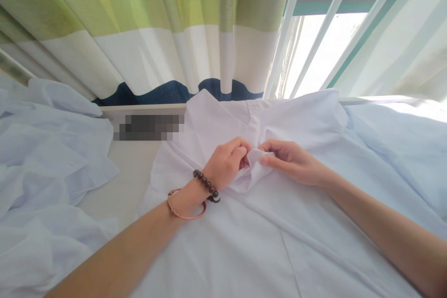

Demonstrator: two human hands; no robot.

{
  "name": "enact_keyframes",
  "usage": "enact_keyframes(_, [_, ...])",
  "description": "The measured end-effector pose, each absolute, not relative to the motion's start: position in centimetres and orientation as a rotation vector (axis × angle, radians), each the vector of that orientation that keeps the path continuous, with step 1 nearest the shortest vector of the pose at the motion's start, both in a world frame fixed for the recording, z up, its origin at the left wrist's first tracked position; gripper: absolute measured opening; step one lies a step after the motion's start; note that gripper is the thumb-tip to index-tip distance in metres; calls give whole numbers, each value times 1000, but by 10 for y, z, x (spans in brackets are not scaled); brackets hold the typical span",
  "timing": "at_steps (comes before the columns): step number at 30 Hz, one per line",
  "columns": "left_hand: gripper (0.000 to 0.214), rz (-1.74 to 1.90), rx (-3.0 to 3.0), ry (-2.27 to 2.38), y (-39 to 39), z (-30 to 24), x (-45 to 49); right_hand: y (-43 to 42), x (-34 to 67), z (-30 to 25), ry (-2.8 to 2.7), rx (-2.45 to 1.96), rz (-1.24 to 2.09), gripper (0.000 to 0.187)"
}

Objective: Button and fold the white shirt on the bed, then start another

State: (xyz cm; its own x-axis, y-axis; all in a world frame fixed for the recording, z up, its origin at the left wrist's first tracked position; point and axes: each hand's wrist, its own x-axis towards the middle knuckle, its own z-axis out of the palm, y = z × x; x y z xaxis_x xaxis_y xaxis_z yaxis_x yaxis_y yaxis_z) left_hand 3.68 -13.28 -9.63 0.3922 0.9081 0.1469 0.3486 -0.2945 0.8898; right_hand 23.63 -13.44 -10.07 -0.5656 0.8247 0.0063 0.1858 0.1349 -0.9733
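Observation:
A white garment, perhaps a shirt or coat, lies spread and creased in front of me. My left hand is closed, its curled fingers pinching a gathered fold of the cloth from the left. From the right, my right hand pinches the same bunched part between thumb and fingers. The two hands are close together, with the raised fold between them. Which part of the garment they grip I cannot make out. A dark bead bracelet and a copper-coloured bangle circle my left wrist.
Crumpled white cloth is heaped at the left on a pale surface. More white cloth lies at the right. Behind stand white bars and a green-and-white curtain. A blurred dark patch sits near the back edge.

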Motion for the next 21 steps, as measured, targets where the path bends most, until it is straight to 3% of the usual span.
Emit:
enact_keyframes(11, [24,691,1621,877,-124,-99,26,-138,232,-103,-2131,-957,970,15])
enact_keyframes(21, [26,761,1627,959,-122,-101,23,-138,229,-107,-2083,-993,874,16])
